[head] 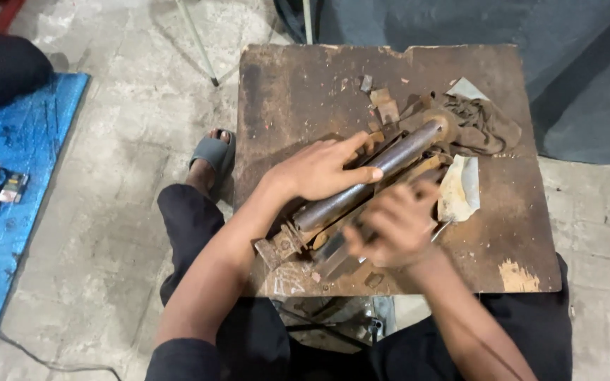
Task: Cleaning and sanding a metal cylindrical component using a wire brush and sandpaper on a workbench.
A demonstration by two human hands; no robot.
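Left hand [323,171]: lies palm down on the metal pipe [372,180], fingers stretched along it and pressing it, not wrapped round.
Right hand [397,224]: blurred; fingers curled into a fist over a flat metal tool [335,255] just beside the pipe. Exactly what it pinches cannot be told.
Metal pipe: long, rusty grey, lying slantwise across the middle of the counter [298,92], its near end at the front edge, its far end by the rag.
Counter: a worn, rust-brown board, chipped at the back edge.
Rag [485,123]: dark and crumpled, at the pipe's far end.
Paper scrap [459,187]: pale, torn, just right of the right hand.
Small metal bits [384,102]: scattered behind the pipe.
Sandalled foot [213,156]: on the concrete floor, left of the counter.
Blue mat [8,183]: far left on the floor, well apart.
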